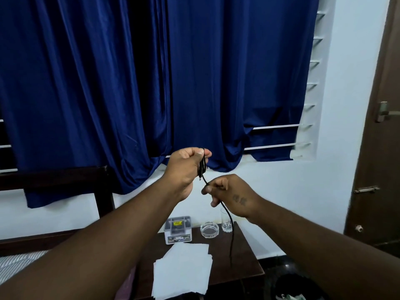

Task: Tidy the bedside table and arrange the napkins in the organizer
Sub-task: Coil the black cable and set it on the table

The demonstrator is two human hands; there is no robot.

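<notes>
Both hands are raised above the dark wooden bedside table (242, 265). My left hand (185, 164) pinches several folded loops of a thin black cable (228, 217) between thumb and fingers. My right hand (229, 192), just below and to the right, grips the same cable, whose loose end hangs down to the tabletop. A stack of white napkins (184, 271) lies spread on the table's front left. Behind it stands a small clear organizer box (178, 230) with a printed label.
A glass ashtray (209, 229) and a drinking glass (226, 223) stand at the table's back edge. A bed with a dark headboard (65, 178) is on the left. Blue curtains (151, 83) hang behind, and a brown door (381, 148) is on the right.
</notes>
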